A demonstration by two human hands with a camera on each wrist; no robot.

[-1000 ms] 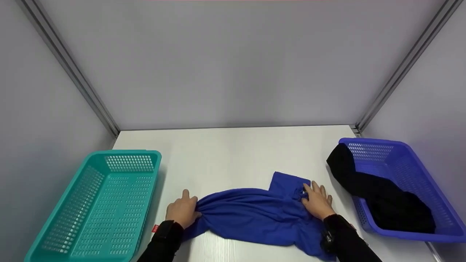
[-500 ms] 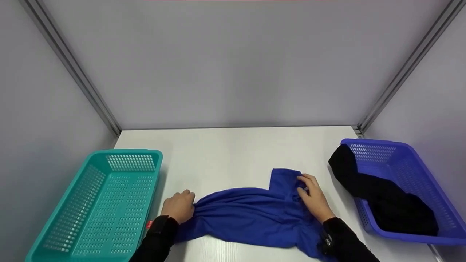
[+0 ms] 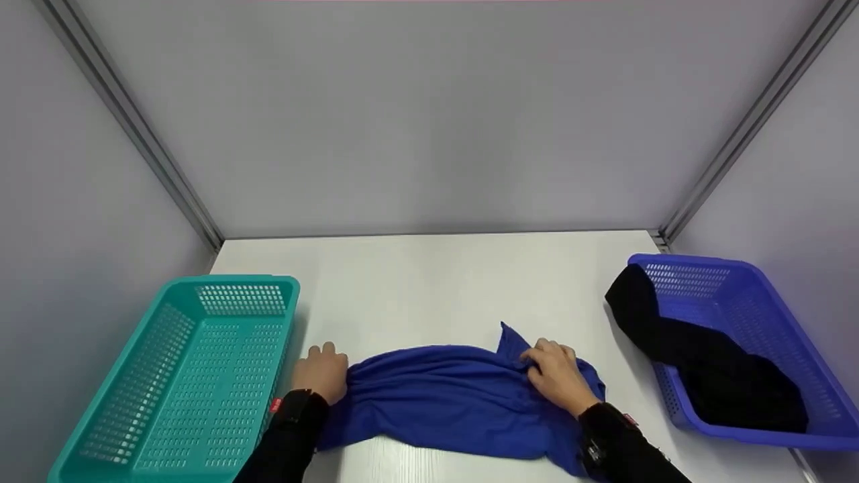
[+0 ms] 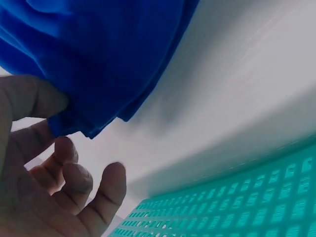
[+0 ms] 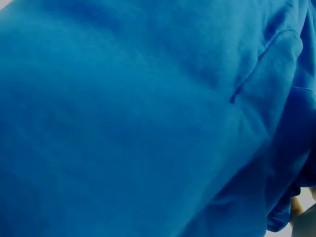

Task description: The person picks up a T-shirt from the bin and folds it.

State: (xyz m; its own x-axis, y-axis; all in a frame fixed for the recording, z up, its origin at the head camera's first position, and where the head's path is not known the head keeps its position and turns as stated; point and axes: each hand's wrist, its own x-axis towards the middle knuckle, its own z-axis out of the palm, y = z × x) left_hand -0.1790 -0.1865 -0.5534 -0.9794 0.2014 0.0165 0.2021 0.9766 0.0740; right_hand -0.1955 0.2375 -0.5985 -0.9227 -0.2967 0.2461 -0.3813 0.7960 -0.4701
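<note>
A crumpled blue shirt (image 3: 443, 402) lies sideways across the front of the white table, wrinkled lengthwise. At its left end, my left hand (image 3: 323, 372) pinches the edge. The left wrist view shows the thumb and forefinger of the left hand (image 4: 44, 163) on a corner of the shirt (image 4: 113, 54), the other fingers apart from it. My right hand (image 3: 558, 376) grips bunched fabric at the right end, beside a pointed flap that sticks up. Blue shirt fabric (image 5: 128, 118) fills most of the right wrist view, hiding the right fingertips.
A teal plastic basket (image 3: 287, 315) stands at the left, close to my left forearm. On the right is a purple basket (image 3: 778, 295) with a black garment (image 3: 731, 382) in it, one end hanging over the near-left rim. Grey panels (image 3: 429, 121) enclose the table.
My left hand has shifted slightly left with the shirt's edge. From loosely spread fingers, the right hand has moved left and gripped the fabric, turning the square flap into a narrow point.
</note>
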